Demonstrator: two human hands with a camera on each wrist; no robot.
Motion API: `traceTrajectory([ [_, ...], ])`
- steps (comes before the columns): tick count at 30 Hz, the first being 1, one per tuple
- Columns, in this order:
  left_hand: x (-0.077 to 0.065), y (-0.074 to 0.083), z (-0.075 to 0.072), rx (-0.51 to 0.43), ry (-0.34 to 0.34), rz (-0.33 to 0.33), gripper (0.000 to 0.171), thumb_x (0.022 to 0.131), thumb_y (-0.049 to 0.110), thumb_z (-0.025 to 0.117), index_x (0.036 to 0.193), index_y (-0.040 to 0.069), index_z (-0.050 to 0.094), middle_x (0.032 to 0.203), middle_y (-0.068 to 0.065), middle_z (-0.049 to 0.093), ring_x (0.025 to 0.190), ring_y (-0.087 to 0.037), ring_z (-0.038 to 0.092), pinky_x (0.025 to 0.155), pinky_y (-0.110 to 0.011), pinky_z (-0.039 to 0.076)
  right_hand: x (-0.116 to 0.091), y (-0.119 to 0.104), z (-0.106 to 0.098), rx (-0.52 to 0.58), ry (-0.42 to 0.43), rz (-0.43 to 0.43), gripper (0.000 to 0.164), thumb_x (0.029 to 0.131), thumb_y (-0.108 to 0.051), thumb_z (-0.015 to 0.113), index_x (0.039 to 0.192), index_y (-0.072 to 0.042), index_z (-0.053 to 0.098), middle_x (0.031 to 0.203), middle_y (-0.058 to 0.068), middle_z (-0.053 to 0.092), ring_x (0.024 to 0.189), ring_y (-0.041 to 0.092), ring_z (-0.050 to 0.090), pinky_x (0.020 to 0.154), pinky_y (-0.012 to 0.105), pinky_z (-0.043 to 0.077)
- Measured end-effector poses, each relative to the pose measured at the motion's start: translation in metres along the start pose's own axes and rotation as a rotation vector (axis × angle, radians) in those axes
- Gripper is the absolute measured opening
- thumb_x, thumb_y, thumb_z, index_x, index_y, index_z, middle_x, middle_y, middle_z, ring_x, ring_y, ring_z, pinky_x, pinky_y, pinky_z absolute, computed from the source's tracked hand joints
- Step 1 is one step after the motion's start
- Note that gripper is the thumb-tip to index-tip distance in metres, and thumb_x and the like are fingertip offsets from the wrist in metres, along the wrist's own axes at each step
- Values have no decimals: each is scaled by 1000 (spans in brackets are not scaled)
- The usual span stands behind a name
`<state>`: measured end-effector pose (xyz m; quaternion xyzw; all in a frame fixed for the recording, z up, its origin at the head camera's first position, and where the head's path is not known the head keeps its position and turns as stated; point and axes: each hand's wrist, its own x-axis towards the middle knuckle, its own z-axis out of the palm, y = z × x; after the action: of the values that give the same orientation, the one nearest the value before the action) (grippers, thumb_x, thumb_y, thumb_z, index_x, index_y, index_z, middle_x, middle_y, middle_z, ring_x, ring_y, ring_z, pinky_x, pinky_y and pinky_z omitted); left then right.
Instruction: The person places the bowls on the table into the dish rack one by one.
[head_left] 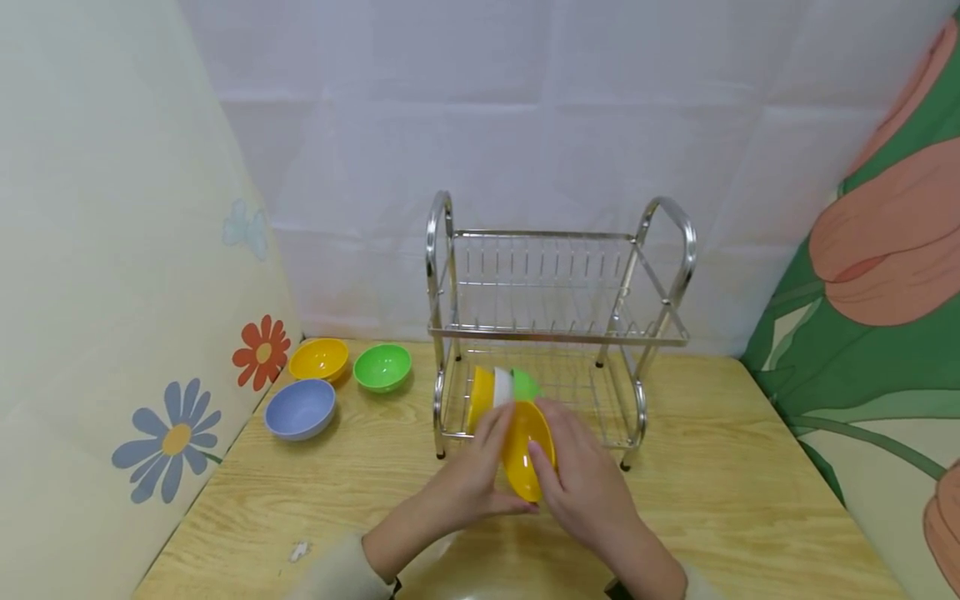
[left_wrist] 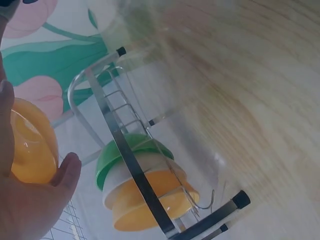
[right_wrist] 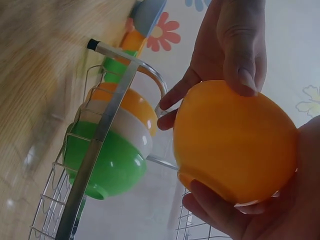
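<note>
Both hands hold a yellow bowl (head_left: 525, 431), tilted on its side in front of the rack's lower tier. My left hand (head_left: 468, 482) has its fingers and thumb about the bowl's left side. On the other side my right hand (head_left: 592, 487) grips it, thumb inside the rim and fingers against the outside, as the right wrist view also shows. Just behind, a yellow bowl (right_wrist: 135, 107), a white bowl (right_wrist: 127, 135) and a green bowl (right_wrist: 110, 160) stand on edge in a row on the lower tier of the metal dish rack (head_left: 558, 337).
On the table's (head_left: 720, 483) left side sit a yellow bowl (head_left: 319, 360), a green bowl (head_left: 382, 368) and a blue bowl (head_left: 301, 409), all facing up. A wall stands behind the rack, with flower-patterned panels (head_left: 180, 437) at the sides.
</note>
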<state>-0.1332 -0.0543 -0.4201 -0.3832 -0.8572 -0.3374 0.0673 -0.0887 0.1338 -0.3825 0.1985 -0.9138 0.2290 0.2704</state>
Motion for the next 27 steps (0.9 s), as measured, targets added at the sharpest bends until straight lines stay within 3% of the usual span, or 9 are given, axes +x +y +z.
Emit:
traceTrajectory([
  [7, 1, 0, 6, 33, -48, -4, 125, 77, 53, 84, 162, 4, 6, 165, -17, 22, 142, -30, 43, 111, -42, 44, -1, 4, 4, -122, 28, -18, 42, 100, -25, 55, 139, -7, 55, 130, 15, 64, 109, 36, 67, 78, 51, 61],
  [12, 1, 0, 4, 85, -74, 33, 113, 87, 57, 72, 162, 4, 7, 165, -18, 24, 147, -31, 37, 113, -45, 41, -1, 8, 3, -153, 5, 5, 40, 99, -24, 56, 135, -8, 58, 127, 16, 67, 104, 37, 69, 71, 51, 62],
  [18, 0, 0, -4, 130, -156, -51, 94, 98, 63, 51, 163, 8, 13, 166, -14, 26, 149, -30, 33, 116, -49, 37, 0, 12, -2, -146, -56, 66, 41, 101, -25, 56, 137, -6, 58, 129, 17, 66, 107, 39, 68, 74, 52, 62],
  [27, -2, -10, -21, 161, -89, -39, 73, 101, 57, 50, 155, 10, 37, 155, -8, 46, 141, -28, 45, 114, -48, 41, 2, 22, -10, -131, -64, 111, 39, 101, -26, 56, 136, -8, 58, 128, 16, 66, 101, 39, 70, 70, 53, 61],
])
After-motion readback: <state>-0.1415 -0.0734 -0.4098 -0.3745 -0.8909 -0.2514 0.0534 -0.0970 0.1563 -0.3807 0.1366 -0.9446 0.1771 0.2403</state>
